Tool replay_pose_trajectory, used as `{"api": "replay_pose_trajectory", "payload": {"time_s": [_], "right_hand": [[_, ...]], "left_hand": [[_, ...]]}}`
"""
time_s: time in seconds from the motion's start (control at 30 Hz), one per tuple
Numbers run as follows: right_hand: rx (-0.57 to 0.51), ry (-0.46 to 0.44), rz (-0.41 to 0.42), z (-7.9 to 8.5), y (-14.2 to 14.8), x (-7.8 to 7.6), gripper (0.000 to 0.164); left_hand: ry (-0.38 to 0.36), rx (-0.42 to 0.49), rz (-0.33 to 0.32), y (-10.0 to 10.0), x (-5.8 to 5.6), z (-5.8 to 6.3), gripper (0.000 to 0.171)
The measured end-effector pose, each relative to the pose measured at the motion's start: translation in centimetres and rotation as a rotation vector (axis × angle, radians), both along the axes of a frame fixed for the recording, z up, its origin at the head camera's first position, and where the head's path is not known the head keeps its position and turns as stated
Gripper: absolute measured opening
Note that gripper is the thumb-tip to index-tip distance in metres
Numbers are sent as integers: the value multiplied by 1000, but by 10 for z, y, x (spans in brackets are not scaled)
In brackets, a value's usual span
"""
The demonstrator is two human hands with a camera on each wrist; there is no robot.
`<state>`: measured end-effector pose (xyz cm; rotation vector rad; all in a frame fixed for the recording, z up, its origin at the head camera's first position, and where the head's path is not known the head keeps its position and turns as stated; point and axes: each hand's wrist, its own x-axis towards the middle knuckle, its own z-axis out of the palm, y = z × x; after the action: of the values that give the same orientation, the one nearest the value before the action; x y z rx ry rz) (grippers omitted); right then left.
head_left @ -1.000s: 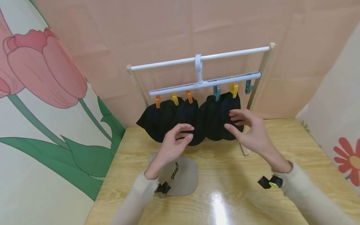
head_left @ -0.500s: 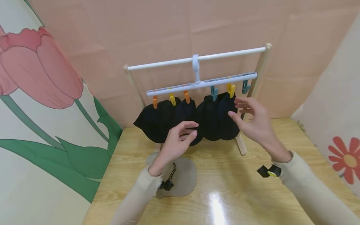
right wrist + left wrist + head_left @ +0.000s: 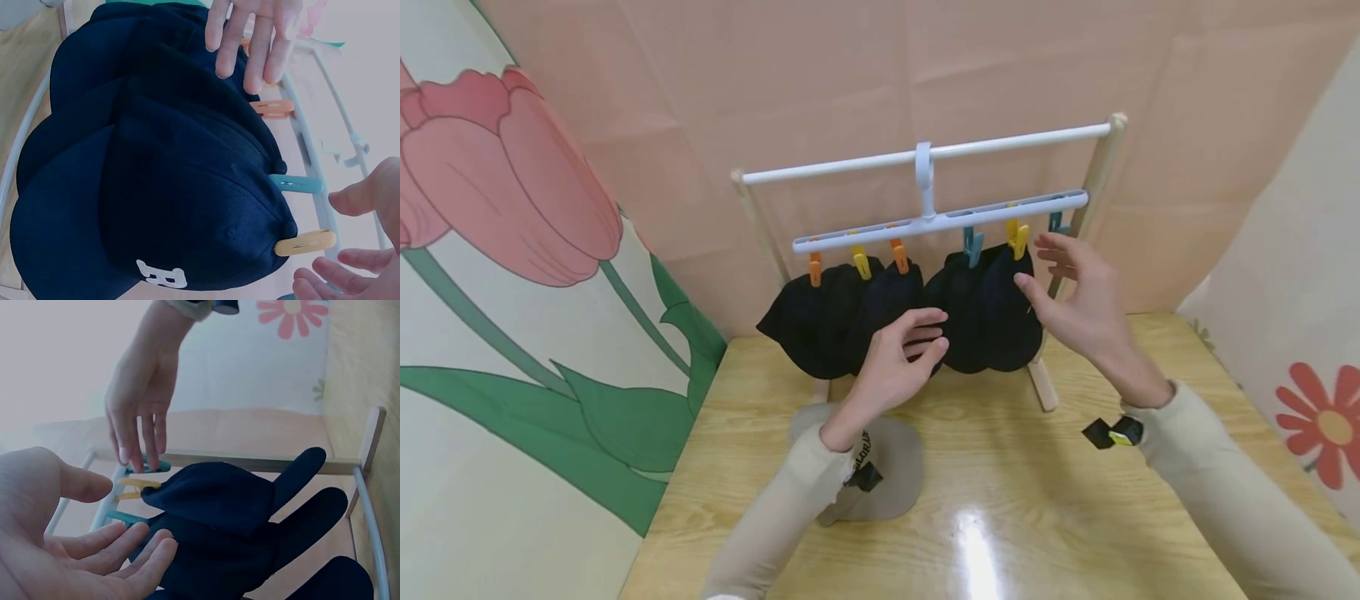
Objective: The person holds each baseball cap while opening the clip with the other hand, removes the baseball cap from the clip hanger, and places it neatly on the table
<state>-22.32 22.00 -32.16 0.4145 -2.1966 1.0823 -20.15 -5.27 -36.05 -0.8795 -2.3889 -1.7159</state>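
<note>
Several dark caps [image 3: 992,325] hang in a row from coloured clips on a pale blue clip hanger [image 3: 865,239]. The right-most cap [image 3: 181,206] bears a white letter patch in the right wrist view, and a yellow clip [image 3: 1018,240] grips its top. My left hand [image 3: 901,358] hovers before the middle of the row, fingers loosely bent around nothing. Beside the right-most cap is my right hand [image 3: 1082,296], holding nothing. Its fingertips are close to the end teal clip [image 3: 150,467], which holds no cap; whether they touch it I cannot tell.
The hanger hooks onto the white bar [image 3: 1030,140] of a wooden-legged rack [image 3: 1042,386]. A beige cap [image 3: 898,471] with dark lettering lies on the wood-grain table [image 3: 1075,517], partly behind my left forearm. A pink cloth [image 3: 820,75] backs the scene, with printed panels at both sides.
My right hand has moved up and right, from in front of the right-most cap toward the end teal clip. The left hand has shifted right and slightly up. The caps hang much as before.
</note>
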Motion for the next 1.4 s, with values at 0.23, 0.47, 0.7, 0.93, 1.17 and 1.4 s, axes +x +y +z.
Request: {"api": "replay_pose_trajectory", "payload": {"time_s": [0.23,0.47,0.7,0.93,1.17,1.4], "right_hand": [[4,-75,6,4,1,-7,58],[-25,-165,40,9,1,-12,62],[-62,-224,64,10,-1,-19,62],[-117,-241,102,12,-4,-27,56],[-115,-242,131,14,-5,-37,50],[-133,-231,98,10,-3,-43,45]], "left_hand": [[52,-37,15,9,-4,2,42],[82,-26,12,20,-12,4,43],[95,-19,25,30,-17,6,44],[117,-49,37,39,-22,7,45],[153,-86,76,43,-24,9,49],[162,-101,75,48,-29,11,50]]}}
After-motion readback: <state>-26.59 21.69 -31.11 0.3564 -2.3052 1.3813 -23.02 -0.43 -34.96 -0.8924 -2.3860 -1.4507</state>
